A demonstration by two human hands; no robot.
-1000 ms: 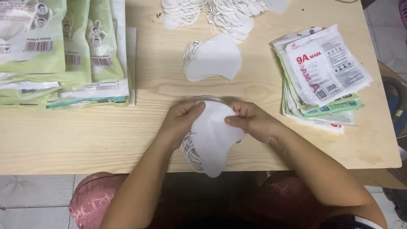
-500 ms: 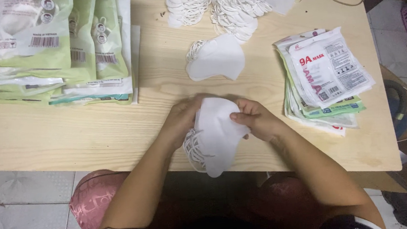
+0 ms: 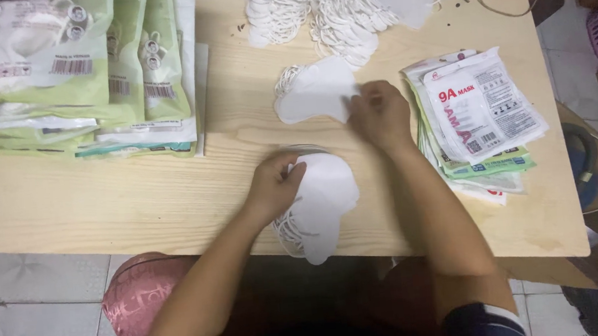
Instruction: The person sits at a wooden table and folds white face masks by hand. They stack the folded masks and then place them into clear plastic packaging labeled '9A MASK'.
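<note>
I am holding a stack of white face masks (image 3: 323, 202) at the near edge of the worktop (image 3: 136, 197), its lower tip hanging just past the edge toward my lap. Half a second ago both my hands were closed around this stack; now only my left hand (image 3: 277, 186) is staying on it, and my right hand (image 3: 379, 114) has left it and gone up to about 1 o'clock from the stack.

My left hand is curling over the stack's left side, fingers bent and pressing down on the top mask, forearm coming in from 7 o'clock. My right hand is reaching forward with the wrist straight and the fingers bunched together, pinching the right edge of a single white mask (image 3: 314, 93) that is lying flat on the worktop at 12 o'clock from the stack, with its ear loops bunched at its left end.

Just to the right of that hand, at 3 o'clock, a pile of flat printed mask packets (image 3: 478, 113) is fanning out. Farther away, at 12 o'clock, a heap of loose white masks (image 3: 321, 7) is lying at the far edge. At 10 o'clock, well apart, large green-and-white packs (image 3: 52, 67) are stacked. A pink stool (image 3: 137, 297) is standing under my left arm at 7 o'clock.
</note>
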